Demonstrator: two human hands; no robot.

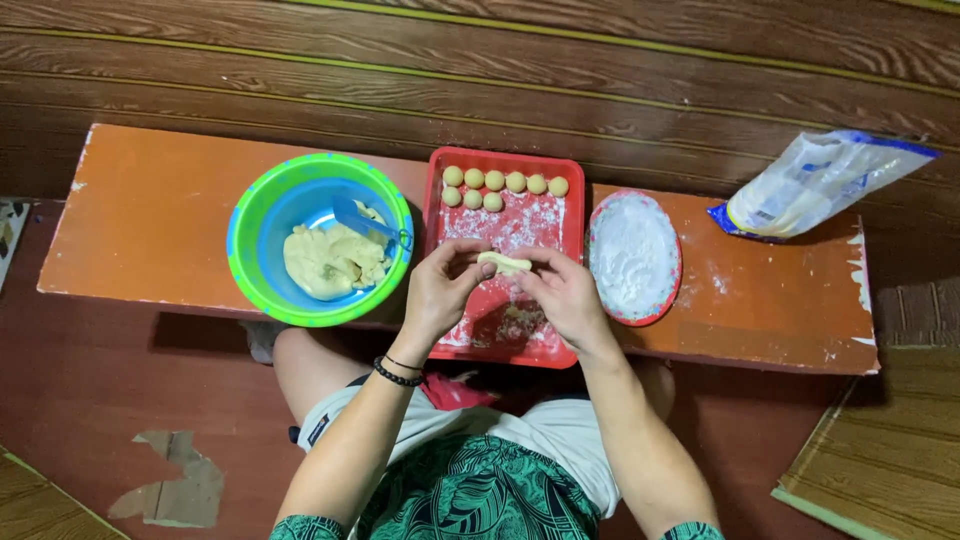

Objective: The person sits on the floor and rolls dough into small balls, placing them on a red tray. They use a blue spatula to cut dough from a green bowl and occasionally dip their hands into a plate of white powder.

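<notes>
Resting across the orange bench (pixel 150 220), the red tray (pixel 572 200) carried 8 dough balls (pixel 494 181) at its far end. Above the tray's middle, left hand (pixel 440 290) and right hand (pixel 568 298) had fingers clamped on a pale, flattened dough piece (pixel 503 263); even, gentle pressure would suit it.

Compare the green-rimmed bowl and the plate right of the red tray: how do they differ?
The bowl is deep, blue inside with a green rim; the plate is shallow with a red rim. The bowl holds a lump of yellowish dough and a scraper; the plate holds white flour. The bowl sits left of the red tray, the plate right. Both rest on the orange board.
</notes>
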